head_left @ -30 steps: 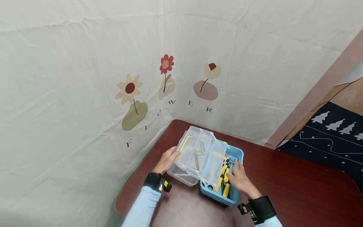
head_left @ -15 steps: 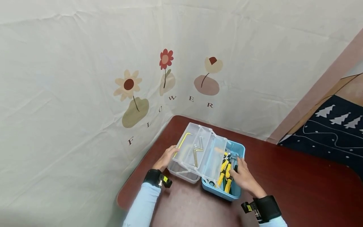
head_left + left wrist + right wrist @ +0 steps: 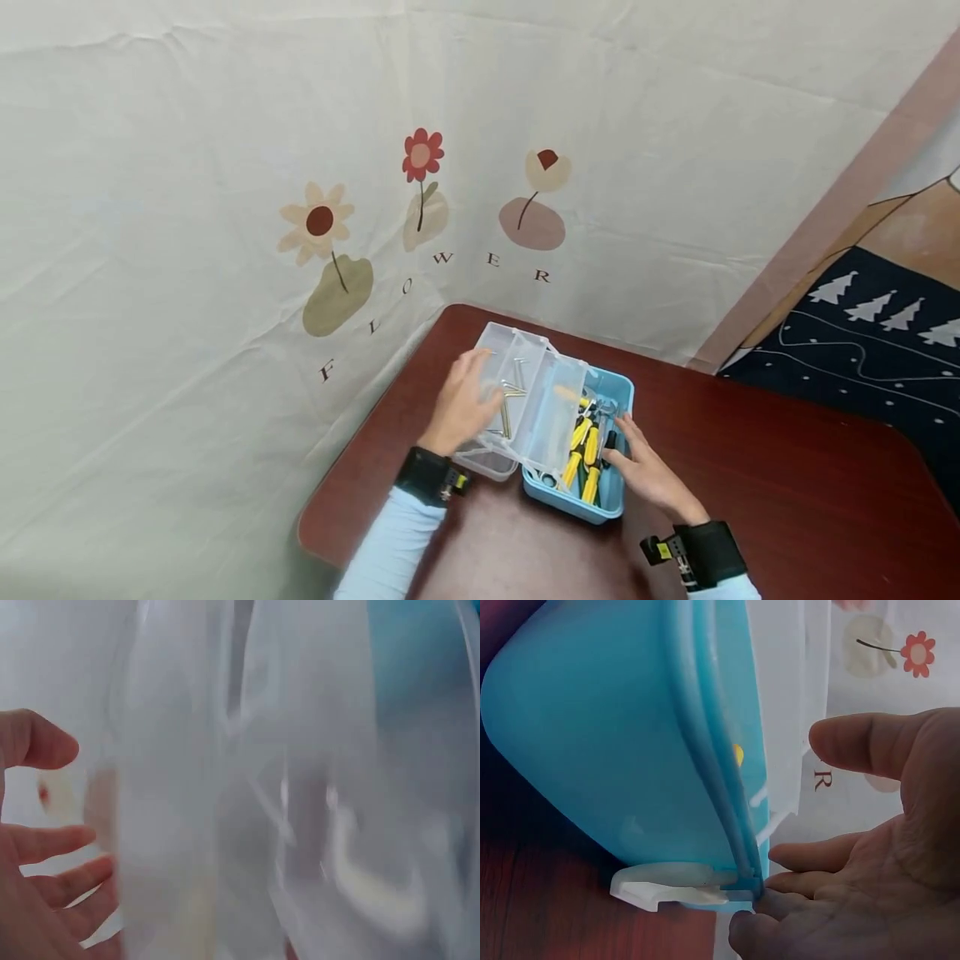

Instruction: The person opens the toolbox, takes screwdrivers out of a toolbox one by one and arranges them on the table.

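A blue toolbox [image 3: 573,507] sits unfolded on the table, its clear divided tray [image 3: 534,417] swung out to the left. Several hex keys [image 3: 506,415] lie in that tray. Inside the blue base are yellow-and-black handled tools [image 3: 591,457] and an adjustable wrench [image 3: 606,407]. My left hand [image 3: 459,407] hovers over the tray's left part, fingers spread, holding nothing; clear plastic [image 3: 165,750] blurs beside it in the left wrist view. My right hand [image 3: 651,477] is at the base's right rim, fingertips by a white latch [image 3: 679,885], thumb apart.
Beneath the tray, the clear lid [image 3: 491,465] rests on the dark red table [image 3: 780,467]. A pale wall cloth [image 3: 225,208] with printed flowers rises behind the table's back and left edges. A dark blue cloth with white trees [image 3: 847,333] hangs at the right.
My left hand has come off the tray's left edge and moved right, over the tray, now covering the yellow hex key. My right hand stays by the right rim. The head view has shifted slightly.
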The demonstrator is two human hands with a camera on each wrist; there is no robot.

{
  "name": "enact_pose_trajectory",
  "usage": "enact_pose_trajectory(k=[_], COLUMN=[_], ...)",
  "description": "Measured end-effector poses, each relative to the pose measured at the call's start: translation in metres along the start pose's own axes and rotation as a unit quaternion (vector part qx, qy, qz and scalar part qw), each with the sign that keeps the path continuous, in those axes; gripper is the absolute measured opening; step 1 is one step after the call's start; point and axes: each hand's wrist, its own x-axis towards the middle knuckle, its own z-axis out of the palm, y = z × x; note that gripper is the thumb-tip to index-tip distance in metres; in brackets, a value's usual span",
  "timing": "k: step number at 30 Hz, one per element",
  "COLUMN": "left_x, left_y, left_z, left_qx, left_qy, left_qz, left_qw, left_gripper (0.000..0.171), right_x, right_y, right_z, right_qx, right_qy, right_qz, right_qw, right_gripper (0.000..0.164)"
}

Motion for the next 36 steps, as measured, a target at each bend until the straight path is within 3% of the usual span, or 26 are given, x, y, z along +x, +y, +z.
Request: enact_pose_trajectory(k=[2, 4, 8, 12, 17, 23, 28, 32, 36], left_x=[0.001, 0.003, 0.001, -0.002, -0.003, -0.003, -0.005, -0.005, -0.004], left_y=[0.019, 0.031, 0.034, 0.028, 0.026, 0.029, 0.03, 0.031, 0.033], left_z=[0.012, 0.024, 0.042, 0.051, 0.056, 0.061, 0.066, 0.067, 0.064], left_qx=[0.04, 0.076, 0.166, 0.217, 0.238, 0.241, 0.221, 0.195, 0.171], left_qy=[0.001, -0.003, -0.018, -0.042, -0.071, -0.083, -0.106, -0.106, -0.099], left_qz=[0.061, 0.101, 0.111, 0.104, 0.099, 0.096, 0.092, 0.095, 0.095], left_qw=[0.9973, 0.992, 0.9797, 0.9697, 0.9637, 0.9622, 0.9652, 0.9704, 0.9757], left_gripper=[0.064, 0.063, 0.061, 0.062, 0.063, 0.065, 0.067, 0.066, 0.065], right_x=[0.002, 0.005, 0.014, 0.018, 0.03, 0.058, 0.071, 0.071, 0.066], right_y=[0.0, 0.0, -0.005, -0.017, -0.039, -0.047, -0.045, -0.05, -0.06], right_z=[0.002, 0.007, 0.022, 0.026, 0.007, -0.014, -0.007, 0.006, 0.011], right_qx=[-0.014, -0.042, -0.098, -0.148, -0.196, -0.136, -0.117, -0.152, -0.217], right_qy=[0.019, 0.04, 0.065, 0.065, 0.082, 0.093, 0.068, 0.056, 0.07], right_qz=[-0.015, -0.037, -0.067, -0.048, -0.021, 0.021, 0.081, 0.099, 0.095], right_qw=[1.0, 0.998, 0.991, 0.986, 0.977, 0.986, 0.988, 0.982, 0.969], right_gripper=[0.076, 0.075, 0.076, 0.078, 0.062, 0.032, 0.031, 0.029, 0.033])
